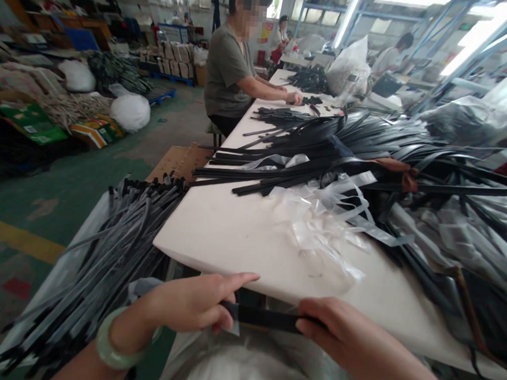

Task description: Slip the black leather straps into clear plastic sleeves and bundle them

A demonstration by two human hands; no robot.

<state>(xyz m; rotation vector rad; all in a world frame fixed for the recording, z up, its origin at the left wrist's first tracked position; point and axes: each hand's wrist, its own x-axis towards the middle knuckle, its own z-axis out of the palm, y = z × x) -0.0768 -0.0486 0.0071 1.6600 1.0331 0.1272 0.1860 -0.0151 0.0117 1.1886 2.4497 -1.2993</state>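
Low in the view, a flat black strap (268, 318) stretches between my two hands in front of the table's near edge. My right hand (334, 329) is closed around its right part. My left hand (197, 302), with a pale green bangle (115, 339) at the wrist, grips the other end with the index finger stretched out. A bit of clear plastic film (238, 322) wraps the strap beside the left fingers. Crumpled clear plastic strips (320, 229) lie on the white table (216, 228) beyond my hands.
Many black straps (370, 140) are piled across the table. Left of it, a long heap of film-covered straps (118, 267) rests on a low support. A co-worker (231, 67) sits at the table's far left side. White sacks (131, 112) and cartons stand on the floor.
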